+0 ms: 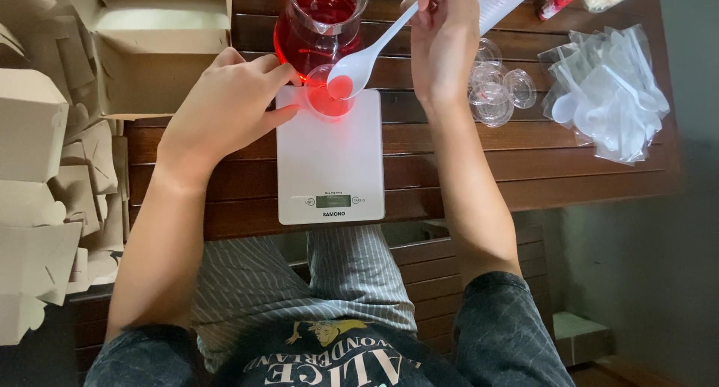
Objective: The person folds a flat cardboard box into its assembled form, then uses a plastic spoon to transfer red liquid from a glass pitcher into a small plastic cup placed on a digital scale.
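Note:
A white kitchen scale (329, 170) lies on the slatted wooden table (539, 162). On its far end stands a small clear plastic cup (327, 96) with red liquid in it. My left hand (225, 106) holds this cup between thumb and fingers. My right hand (442, 35) grips the handle of a white plastic spoon (359, 65), whose bowl carries red liquid just over the cup. Behind the cup stands a glass jug (318, 20) of red liquid.
Several clear plastic lids (494, 87) lie to the right of the scale, beside a bag of white plastic spoons (610, 91). Cardboard boxes (37, 170) are piled at the left, one open box (161, 35) at the back.

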